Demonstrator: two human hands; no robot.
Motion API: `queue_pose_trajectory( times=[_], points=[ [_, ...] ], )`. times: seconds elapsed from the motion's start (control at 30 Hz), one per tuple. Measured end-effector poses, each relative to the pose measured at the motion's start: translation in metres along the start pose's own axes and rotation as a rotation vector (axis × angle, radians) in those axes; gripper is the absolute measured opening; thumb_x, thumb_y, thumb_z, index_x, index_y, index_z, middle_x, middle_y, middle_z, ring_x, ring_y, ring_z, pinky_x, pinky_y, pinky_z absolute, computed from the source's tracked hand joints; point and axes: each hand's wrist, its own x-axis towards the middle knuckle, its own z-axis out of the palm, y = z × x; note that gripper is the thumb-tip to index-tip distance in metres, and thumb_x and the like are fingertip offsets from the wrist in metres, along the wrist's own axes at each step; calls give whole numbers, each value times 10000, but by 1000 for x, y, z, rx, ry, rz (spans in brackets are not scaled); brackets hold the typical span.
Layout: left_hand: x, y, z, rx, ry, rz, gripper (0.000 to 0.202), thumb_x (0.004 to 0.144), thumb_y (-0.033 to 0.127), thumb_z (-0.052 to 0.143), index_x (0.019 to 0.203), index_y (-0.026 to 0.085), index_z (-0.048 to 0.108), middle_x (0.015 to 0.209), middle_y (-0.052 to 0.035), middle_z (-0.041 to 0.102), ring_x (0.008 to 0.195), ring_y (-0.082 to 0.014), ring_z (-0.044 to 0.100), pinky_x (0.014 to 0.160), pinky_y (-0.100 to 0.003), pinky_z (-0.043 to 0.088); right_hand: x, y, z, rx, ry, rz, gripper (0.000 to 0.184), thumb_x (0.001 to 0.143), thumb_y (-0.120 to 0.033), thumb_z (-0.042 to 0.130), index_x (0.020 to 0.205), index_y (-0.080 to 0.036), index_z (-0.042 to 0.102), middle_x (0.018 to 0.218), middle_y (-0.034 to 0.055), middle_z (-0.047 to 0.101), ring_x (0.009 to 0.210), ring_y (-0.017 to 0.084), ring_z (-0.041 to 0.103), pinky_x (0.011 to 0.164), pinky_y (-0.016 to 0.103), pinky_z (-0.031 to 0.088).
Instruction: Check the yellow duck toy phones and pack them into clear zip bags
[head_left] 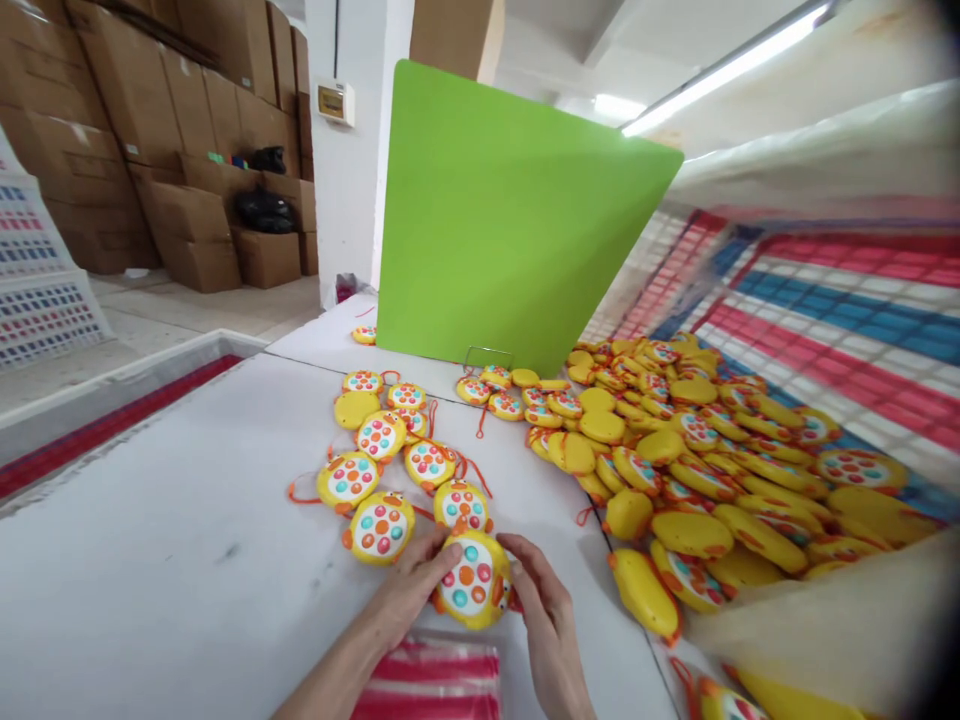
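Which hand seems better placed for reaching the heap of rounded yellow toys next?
Likely the right hand: it's nearer the heap, while the left hand holds a yellow, dotted toy.

The left grip (411,590) and right grip (549,608) are bare and slender-fingered, with uncovered, narrow forearms (330,668).

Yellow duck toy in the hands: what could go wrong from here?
Snagging: loose orange cord lies among the toys grouped on the table; lifting one duck could drag others.

Contact: the left hand has its thumb on the front of the yellow duck toy, by the coloured dots; it might press or smudge one.

Sliding: the heap of ducks at the right looks loosely stacked; a knock could spill some.
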Motion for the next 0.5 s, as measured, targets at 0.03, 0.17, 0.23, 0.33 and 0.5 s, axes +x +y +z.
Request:
queue_pose_trajectory(
  times=[0.03,0.17,0.23,0.33,0.5],
  points=[
    [-1,2,1,13,-18,13,532,710,516,632,1116,176,584,1023,-65,651,960,-245,580,807,-334,468,1,0,1,26,-10,23,353,775,-424,588,1043,-197,620,1051,74,651,924,230,607,744,289,510],
    [-6,12,5,52,-81,42,522,723,484,636,1150,192,563,1030,-46,654,963,-233,582,812,-320,470,6,-3,6,78,-128,82,393,736,-438,640,1031,-179,635,998,74,675,920,248,612,769,319,505],
    [-8,15,6,65,-84,53,518,718,480,642,1139,188,570,1039,-46,652,996,-235,569,838,-317,463,8,-6,7,101,-174,119,393,746,-439,633,1032,-169,632,984,74,678,900,248,617,752,324,507],
    [-9,18,6,100,-103,76,517,725,482,633,1142,183,573,1053,-54,646,997,-240,569,842,-323,464,10,-13,7,48,-200,115,385,758,-436,626,1011,-147,625,916,68,684,837,229,624,719,302,502],
    [-7,16,4,78,-107,71,469,757,472,605,1147,215,580,1073,-41,642,1047,-238,549,883,-321,449,14,-16,6,-110,-202,23,341,777,-434,603,963,-149,626,866,55,683,786,208,613,671,265,489]
  ],
)
